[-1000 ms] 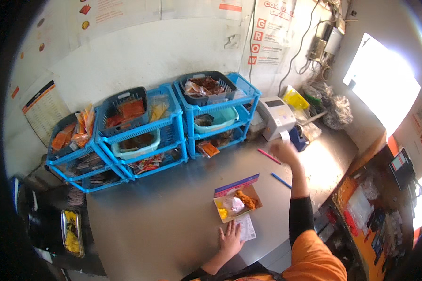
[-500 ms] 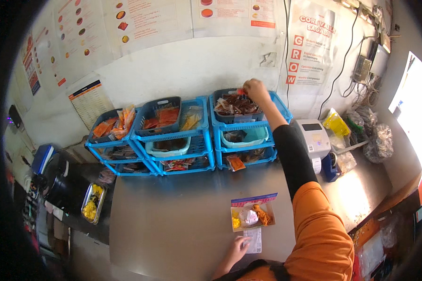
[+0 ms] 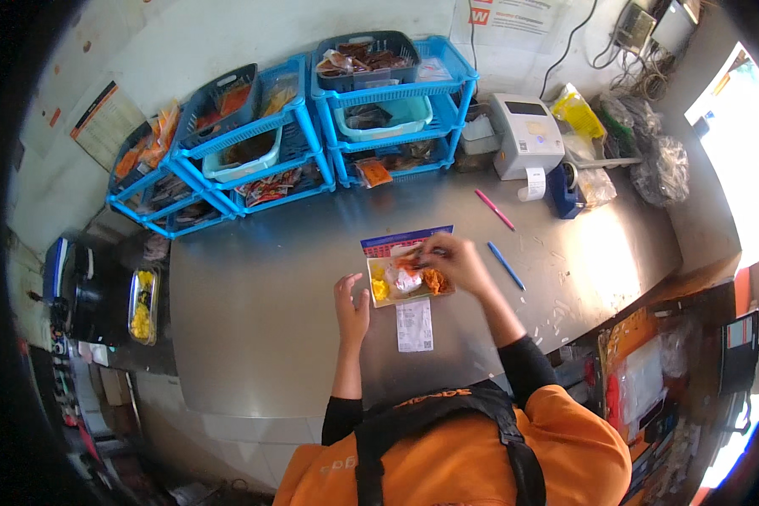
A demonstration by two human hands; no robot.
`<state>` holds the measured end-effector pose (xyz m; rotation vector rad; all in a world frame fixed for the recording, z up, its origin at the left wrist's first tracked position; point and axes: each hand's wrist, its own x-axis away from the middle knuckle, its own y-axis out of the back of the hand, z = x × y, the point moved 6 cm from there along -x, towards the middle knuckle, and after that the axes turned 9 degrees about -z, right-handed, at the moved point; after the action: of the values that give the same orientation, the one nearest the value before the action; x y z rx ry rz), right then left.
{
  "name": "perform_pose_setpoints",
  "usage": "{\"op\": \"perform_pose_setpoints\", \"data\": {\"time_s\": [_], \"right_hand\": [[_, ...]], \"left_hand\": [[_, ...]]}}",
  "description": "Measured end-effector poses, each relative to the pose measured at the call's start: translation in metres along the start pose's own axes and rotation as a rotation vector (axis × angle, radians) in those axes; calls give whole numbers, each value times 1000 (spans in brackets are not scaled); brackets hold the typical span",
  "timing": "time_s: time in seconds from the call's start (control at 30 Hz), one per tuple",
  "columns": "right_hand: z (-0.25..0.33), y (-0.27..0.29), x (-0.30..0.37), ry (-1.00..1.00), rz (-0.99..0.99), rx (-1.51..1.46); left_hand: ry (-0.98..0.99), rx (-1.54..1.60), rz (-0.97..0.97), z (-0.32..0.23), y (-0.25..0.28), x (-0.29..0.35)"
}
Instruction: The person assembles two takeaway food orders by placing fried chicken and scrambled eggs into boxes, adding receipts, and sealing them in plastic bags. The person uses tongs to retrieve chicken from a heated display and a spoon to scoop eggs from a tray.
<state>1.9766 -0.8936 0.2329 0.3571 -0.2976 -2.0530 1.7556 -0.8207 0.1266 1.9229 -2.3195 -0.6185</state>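
Head view: right forearm from 5 o'clock, right hand (image 3: 449, 260) over food box (image 3: 378, 250), pinching blurred reddish item (image 3: 407, 261); left hand (image 3: 352, 309) loosely spread, box's 8 o'clock.

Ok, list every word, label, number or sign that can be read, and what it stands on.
Wording isn't copied here; this is where print stands:
Wall poster: red square with white letter, legible; words beside it, partly blurred.
Wall sheet: too small to read.
Receipt: too small; square code.
Black apron: orange lettering, foreshortened.
Orange shirt: pale lettering, indistinct.
White printer: too small.
Paper strip: too small.
Box lid: pink print, too small.
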Motion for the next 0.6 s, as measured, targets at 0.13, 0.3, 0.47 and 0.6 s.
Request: {"op": "perform_pose_setpoints", "data": {"time_s": [0.13, 0.3, 0.47, 0.6], "right_hand": [[-11, -73, 20, 708, -8, 522], [-31, -107, 45, 641, 119, 769], [-98, 36, 57, -13, -435, 539], [-179, 131, 85, -423, -419, 996]], "left_hand": [[65, 14, 3, 10, 2, 5], [-35, 3, 62, 23, 11, 18], [171, -5, 82, 46, 27, 36], [-130, 10, 329, 22, 8, 52]]}}
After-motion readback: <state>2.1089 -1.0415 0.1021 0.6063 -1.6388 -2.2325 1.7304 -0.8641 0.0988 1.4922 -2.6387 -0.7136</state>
